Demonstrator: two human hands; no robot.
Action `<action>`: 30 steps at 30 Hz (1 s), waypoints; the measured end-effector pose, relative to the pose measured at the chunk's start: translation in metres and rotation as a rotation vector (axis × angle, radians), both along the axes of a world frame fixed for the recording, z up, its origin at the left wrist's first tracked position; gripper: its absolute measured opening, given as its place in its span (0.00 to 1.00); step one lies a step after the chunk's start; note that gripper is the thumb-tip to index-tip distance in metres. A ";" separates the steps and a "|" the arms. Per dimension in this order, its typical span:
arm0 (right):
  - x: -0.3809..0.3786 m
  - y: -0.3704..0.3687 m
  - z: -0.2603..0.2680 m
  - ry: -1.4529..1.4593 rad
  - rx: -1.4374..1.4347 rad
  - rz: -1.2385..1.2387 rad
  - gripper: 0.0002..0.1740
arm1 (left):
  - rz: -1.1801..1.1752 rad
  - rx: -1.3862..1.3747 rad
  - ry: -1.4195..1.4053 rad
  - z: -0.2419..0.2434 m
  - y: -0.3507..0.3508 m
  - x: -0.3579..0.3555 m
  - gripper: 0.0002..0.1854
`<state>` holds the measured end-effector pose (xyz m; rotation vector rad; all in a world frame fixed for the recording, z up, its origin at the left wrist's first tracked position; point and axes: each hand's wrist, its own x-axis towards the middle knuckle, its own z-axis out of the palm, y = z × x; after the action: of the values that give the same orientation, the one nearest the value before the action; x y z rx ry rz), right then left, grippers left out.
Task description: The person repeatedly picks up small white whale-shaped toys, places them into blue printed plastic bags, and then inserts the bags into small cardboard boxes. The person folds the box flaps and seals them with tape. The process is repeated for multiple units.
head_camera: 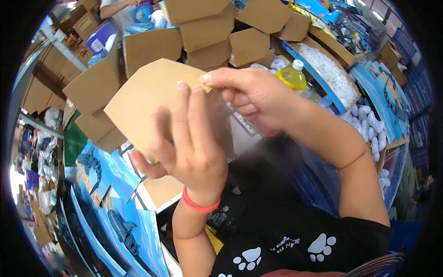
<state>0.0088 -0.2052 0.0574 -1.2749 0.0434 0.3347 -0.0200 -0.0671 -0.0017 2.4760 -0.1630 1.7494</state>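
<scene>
A tan cardboard panel (138,100) with angled corners is raised in front of me. My right hand (254,93) pinches its right corner between thumb and curled fingers. My left hand (190,145), a red band on its wrist, is spread in front of the panel. Two of its fingertips lie close to the panel's face, and whether they press on it is unclear. Below my right hand is a white printed surface (244,135), partly covered and blurred.
Upright cardboard pieces (207,31) stand in rows ahead. At left are blue ocean-print cards with dark sea-creature figures (121,228). At right stand a bottle of yellow liquid (292,76), a tray of white bits (327,72) and white pebble-like pieces (370,124). Another person's arm (116,8) shows at top left.
</scene>
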 end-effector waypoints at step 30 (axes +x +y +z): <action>0.043 0.013 -0.086 -1.157 -0.372 -0.346 0.15 | -0.508 -0.138 -0.082 -0.021 0.002 0.039 0.18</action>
<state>0.0516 -0.1925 -0.0282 -1.6334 -0.6767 -0.7646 0.0185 -0.0655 -0.0225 2.0308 -0.5972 1.5760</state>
